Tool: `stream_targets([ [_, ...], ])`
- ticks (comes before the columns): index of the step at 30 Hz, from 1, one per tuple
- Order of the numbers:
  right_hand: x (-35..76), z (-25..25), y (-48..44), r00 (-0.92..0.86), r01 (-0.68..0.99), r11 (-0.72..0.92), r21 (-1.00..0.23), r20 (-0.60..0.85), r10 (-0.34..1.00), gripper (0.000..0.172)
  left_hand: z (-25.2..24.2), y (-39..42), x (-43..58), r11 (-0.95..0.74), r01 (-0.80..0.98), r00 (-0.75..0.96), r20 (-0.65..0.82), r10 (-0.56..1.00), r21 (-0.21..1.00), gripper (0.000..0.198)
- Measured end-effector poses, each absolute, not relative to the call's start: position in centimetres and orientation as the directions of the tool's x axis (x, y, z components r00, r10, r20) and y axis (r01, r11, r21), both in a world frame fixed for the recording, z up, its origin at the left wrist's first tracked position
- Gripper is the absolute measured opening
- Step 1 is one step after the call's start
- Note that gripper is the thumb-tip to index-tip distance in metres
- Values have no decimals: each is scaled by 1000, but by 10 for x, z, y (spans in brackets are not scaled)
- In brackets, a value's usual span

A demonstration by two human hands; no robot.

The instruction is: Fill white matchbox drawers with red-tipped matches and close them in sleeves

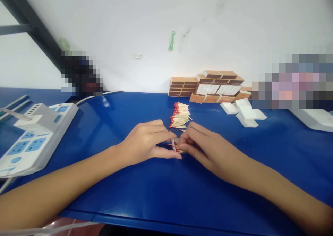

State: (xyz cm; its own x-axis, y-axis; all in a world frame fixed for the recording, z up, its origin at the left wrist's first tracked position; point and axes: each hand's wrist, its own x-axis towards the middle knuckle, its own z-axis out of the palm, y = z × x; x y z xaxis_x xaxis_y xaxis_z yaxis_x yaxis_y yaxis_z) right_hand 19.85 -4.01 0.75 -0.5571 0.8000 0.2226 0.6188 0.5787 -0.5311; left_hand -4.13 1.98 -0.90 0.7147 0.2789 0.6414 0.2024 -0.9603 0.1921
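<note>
A small white matchbox tray (173, 143) with red-tipped matches (178, 148) in it lies on the blue table in front of me. My left hand (149, 140) grips the tray's left end, thumb at the near side and index finger at the far side. Over the tray's right part, my right hand (205, 144) is closed in a pinch on matches, its fingertips hiding part of them. One match head pokes out past the tray's left end. Just behind the hands lies a loose heap of matches (180, 115), red heads mostly to the left.
Stacked matchboxes (217, 88) stand against the wall at the back. Right of them sit several white empty trays (246, 111). A white power strip (39, 138) with a plugged-in adapter and cables is on the left. A white object (312, 119) lies at the far right.
</note>
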Motion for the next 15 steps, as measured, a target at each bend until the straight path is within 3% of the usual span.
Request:
stream_targets([
  [5, 199, 11, -41, -518, 652, 609, -452, 321, 793, 12, -10, 21, -41, -960, 206, 687, 671, 278, 187, 39],
  [11, 221, 21, -29, -488, 658, 595, -462, 342, 803, 19, -7, 26, -45, -942, 269, 671, 662, 333, 201, 38],
  [15, 244, 18, -16, -504, 715, 515, -472, 163, 848, 16, -5, 31, -47, -920, 336, 628, 680, 379, 202, 35],
])
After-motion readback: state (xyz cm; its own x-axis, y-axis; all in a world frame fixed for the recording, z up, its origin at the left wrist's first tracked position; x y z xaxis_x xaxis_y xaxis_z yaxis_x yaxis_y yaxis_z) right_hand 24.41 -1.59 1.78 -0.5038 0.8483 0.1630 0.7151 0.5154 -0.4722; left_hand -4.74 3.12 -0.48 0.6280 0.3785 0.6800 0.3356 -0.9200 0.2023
